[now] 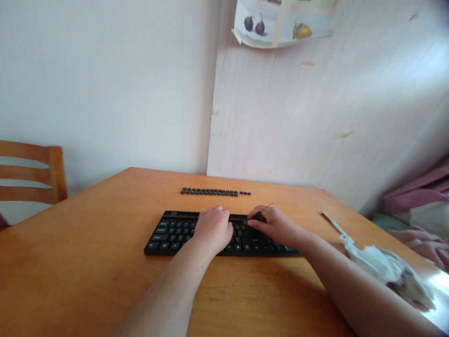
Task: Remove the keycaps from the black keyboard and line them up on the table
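Observation:
A black keyboard lies on the wooden table, with its upper rows partly bare of keys. My left hand is on top of its middle, fingers curled down over the far part and gripping it; the fingertips are hidden. Over the right half of the keyboard, my right hand has thumb and fingers pinched together. Something small and dark shows in that pinch, and a thin wire-like line sticks up above the fingers; I cannot make out what it is. Behind the keyboard, loose black keycaps form a long row, with a few smaller ones at its right end.
To the right on the table lie a thin white stick and a crumpled, pale plastic bag with something brownish in it. A wooden chair stands at the left. The wall rises behind the table.

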